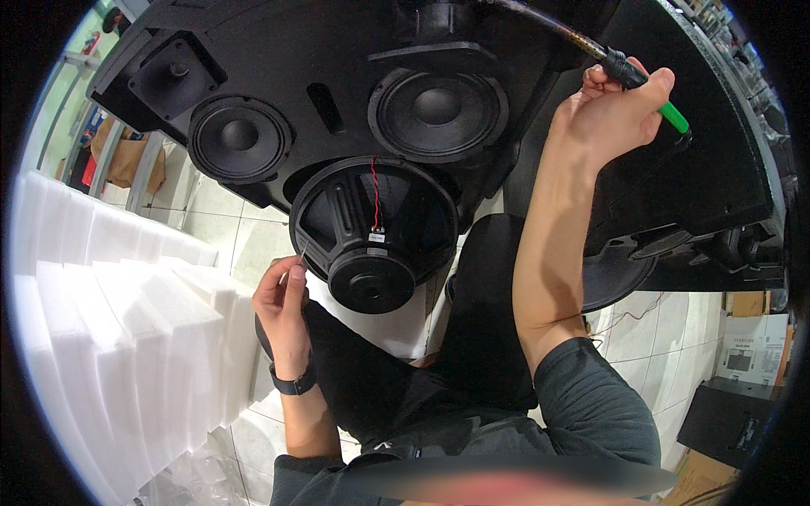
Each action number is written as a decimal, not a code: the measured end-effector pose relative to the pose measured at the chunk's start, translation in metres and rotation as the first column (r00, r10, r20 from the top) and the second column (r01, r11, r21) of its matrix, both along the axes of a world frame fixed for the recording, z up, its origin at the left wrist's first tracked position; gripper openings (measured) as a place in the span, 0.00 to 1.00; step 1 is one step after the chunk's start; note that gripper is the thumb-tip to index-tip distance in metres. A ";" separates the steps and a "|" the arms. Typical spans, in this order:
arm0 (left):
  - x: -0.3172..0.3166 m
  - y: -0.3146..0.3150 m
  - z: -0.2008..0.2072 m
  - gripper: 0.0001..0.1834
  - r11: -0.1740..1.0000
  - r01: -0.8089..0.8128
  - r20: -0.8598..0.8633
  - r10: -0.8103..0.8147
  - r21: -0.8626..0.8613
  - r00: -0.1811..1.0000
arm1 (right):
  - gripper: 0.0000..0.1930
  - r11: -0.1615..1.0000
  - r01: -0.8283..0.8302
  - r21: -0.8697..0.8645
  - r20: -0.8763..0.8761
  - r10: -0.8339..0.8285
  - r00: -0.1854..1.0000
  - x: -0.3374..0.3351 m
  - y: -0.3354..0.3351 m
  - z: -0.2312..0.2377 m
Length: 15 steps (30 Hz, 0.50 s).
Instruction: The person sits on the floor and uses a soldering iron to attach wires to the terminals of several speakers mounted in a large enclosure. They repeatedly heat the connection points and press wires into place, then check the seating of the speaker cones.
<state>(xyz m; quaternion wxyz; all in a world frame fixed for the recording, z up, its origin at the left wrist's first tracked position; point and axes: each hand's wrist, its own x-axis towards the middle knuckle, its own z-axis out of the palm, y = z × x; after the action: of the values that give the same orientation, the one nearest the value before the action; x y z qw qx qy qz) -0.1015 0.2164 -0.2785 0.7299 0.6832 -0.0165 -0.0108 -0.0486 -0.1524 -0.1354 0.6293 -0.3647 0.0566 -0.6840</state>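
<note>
My left hand (283, 295) pinches a short, thin silvery wire (304, 251) beside the rim of a large black speaker driver (413, 253). That driver sits magnet outward, and a twisted red wire (375, 190) runs to its terminals. Raised at the upper right, my right hand (609, 118) is wrapped round the black and green handle of what looks like a soldering iron (672, 115). Its long metal barrel points to the upper left, and the tip is out of sight. A big black speaker cabinet (329, 42) lies before me.
Two smaller drivers (240, 139) and a square horn (177, 72) are set in the cabinet. White foam slabs (126, 337) stand at my left. Another black cabinet (675, 185) is on the right, with cartons (751, 350) and a black box (726, 422) below it.
</note>
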 end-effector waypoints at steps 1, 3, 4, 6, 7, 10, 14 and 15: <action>-0.001 0.000 0.000 0.10 1.000 -0.009 -0.013 0.009 0.014 1.000 | 0.23 1.000 0.009 -0.017 -0.011 -0.010 1.000 0.000 0.000 -0.001; -0.002 -0.002 0.000 0.09 1.000 -0.003 -0.002 0.003 0.014 1.000 | 0.23 0.998 0.028 -0.048 -0.036 -0.030 0.999 -0.001 0.001 -0.003; -0.002 -0.003 0.001 0.09 1.000 -0.013 -0.010 0.014 0.019 1.000 | 0.22 0.998 0.031 -0.047 -0.033 -0.033 0.999 -0.001 0.001 -0.004; -0.002 -0.006 0.003 0.09 0.999 -0.008 0.017 0.007 0.035 1.000 | 0.22 0.997 0.047 -0.066 -0.035 -0.050 0.998 0.000 0.000 -0.006; -0.001 -0.008 0.005 0.08 0.999 -0.018 0.019 0.017 0.050 1.000 | 0.22 0.998 0.043 -0.051 -0.027 -0.045 0.999 0.000 -0.001 -0.006; 0.004 -0.014 0.014 0.08 0.999 -0.011 0.068 0.007 0.052 0.998 | 0.21 0.997 0.047 -0.053 -0.011 -0.048 0.999 0.001 -0.003 -0.006; 0.017 -0.026 0.035 0.09 1.000 0.006 0.142 -0.010 0.027 0.990 | 0.21 0.999 0.041 -0.022 0.037 -0.040 0.999 0.004 -0.004 -0.005; 0.021 -0.030 0.042 0.09 1.000 0.009 0.174 -0.013 0.028 0.985 | 0.21 0.999 0.036 -0.016 0.050 -0.036 0.998 0.005 -0.004 -0.005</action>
<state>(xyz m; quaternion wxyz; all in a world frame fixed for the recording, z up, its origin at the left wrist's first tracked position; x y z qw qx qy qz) -0.0806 0.1860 -0.2366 0.7164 0.6912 -0.0840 0.0447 -0.0438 -0.1560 -0.1405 0.6151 -0.3518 0.0419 -0.7044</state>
